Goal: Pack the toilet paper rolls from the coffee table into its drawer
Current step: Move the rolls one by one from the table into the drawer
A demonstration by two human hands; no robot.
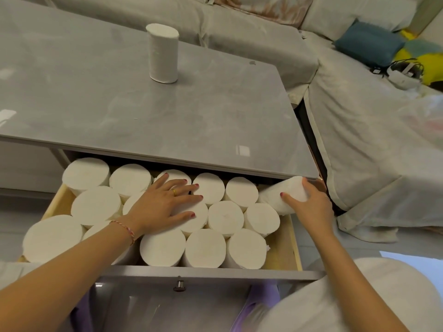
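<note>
The open drawer under the grey coffee table is packed with several white toilet paper rolls standing on end. My left hand lies flat with spread fingers on top of the middle rolls. My right hand grips a tilted roll at the drawer's back right corner, just under the table edge. One more roll stands upright alone on the table top.
A sofa draped in pale cloth wraps around the far and right sides of the table, with a teal cushion and a white headset on it. The drawer front carries a small metal knob.
</note>
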